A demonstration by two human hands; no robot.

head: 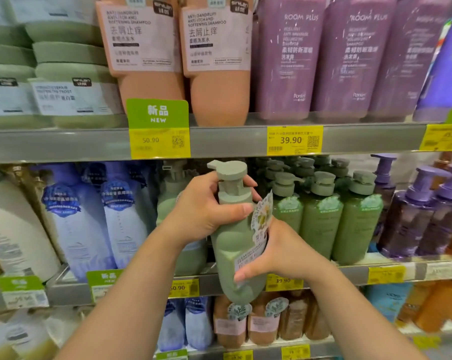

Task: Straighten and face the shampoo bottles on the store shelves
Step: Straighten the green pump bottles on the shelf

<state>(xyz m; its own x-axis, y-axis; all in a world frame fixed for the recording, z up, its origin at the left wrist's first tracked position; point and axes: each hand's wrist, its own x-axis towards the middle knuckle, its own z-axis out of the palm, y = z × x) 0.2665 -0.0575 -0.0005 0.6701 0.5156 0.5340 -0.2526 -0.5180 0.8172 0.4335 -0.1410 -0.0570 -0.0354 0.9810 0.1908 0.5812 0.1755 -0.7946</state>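
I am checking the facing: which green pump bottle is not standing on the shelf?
The green pump bottle held by both hands, tilted before the shelf edge; the others stand upright in rows.

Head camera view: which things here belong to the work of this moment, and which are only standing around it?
In the job now:
- green pump bottle, off the shelf, label turned to the right
- left hand on its upper body
- right hand on its lower part
- row of matching green bottles

Standing by:
- purple ROOM PLUS bottles
- orange bottles
- yellow price tag 39.90
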